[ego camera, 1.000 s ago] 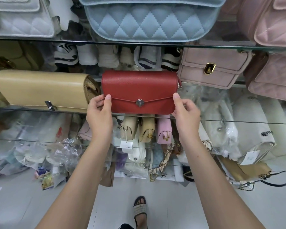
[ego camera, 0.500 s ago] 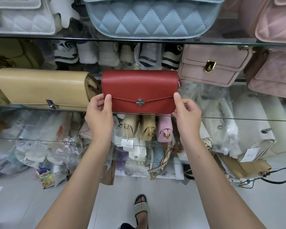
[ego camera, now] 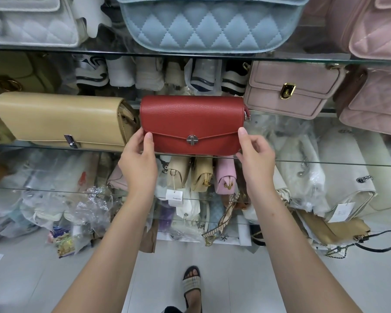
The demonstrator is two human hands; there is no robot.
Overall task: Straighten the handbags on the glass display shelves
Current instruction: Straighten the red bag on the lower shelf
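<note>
Left grip pinches the lower left corner of the red handbag, right grip has its thumb on the right end, closure behind not determinable, the bag upright on the glass shelf just beside a beige handbag.

Left hand, right hand hold red handbag ends.

One red handbag, one tan handbag, one blue handbag, two hands.

Fingers of the left hand hide behind the red handbag; the blue bag is cropped above.
</note>
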